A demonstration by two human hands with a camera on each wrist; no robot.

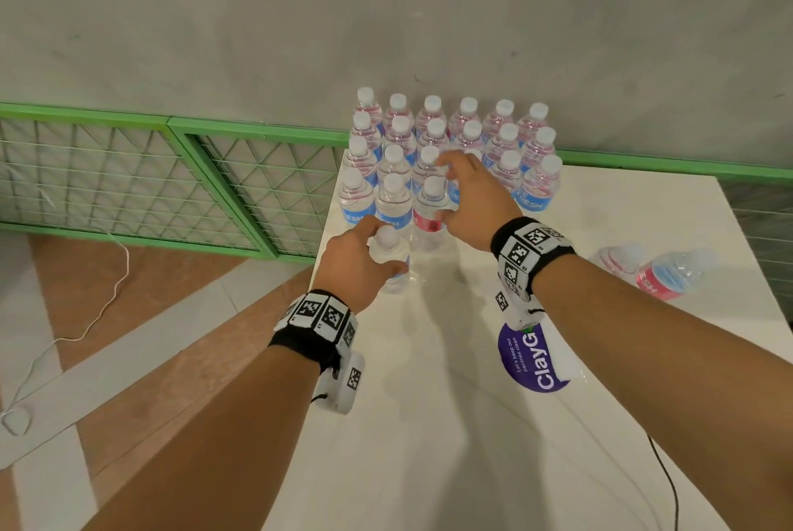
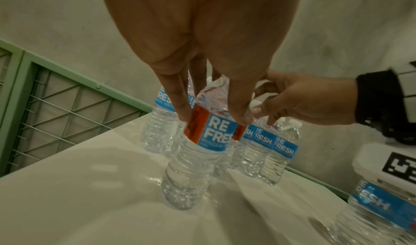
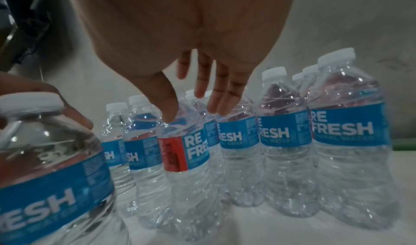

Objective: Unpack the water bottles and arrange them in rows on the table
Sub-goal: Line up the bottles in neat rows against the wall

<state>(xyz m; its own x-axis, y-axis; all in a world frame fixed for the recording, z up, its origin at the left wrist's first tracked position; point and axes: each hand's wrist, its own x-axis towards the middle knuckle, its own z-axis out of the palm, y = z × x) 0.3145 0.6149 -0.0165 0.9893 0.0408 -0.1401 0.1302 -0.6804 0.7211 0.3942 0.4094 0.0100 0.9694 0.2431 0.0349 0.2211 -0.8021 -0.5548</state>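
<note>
**Rows filling at the far edge, one bottle in hand**

A white surface (image 1: 600, 359) stands against a grey wall, with green mesh panels (image 1: 128, 170) to the left. The rows (image 1: 455, 135) of upright bottles crowd its far left corner, caps up, labels mostly blue.

The left hand (image 1: 356, 260) grips a bottle (image 1: 392, 255) from above, fingers curled round its shoulder; it stands upright on the surface, just short of the near row, close to the left edge. The right hand (image 1: 467, 200) hovers over that row with fingers spread and loosely straight, holding nothing; its thumb comes down to the shoulder of the red-label bottle (image 1: 429, 221), though real contact is hard to tell.

Two loose bottles (image 1: 656, 268) lie on their sides near the right edge, long axes running roughly along that edge-to-edge direction, well apart from the rows. The right hand is the nearer one to them. A purple sticker (image 1: 532, 359) sits mid-surface.

The held bottle probably wants a slot beside the red-label one, directly beyond the left hand.
</note>
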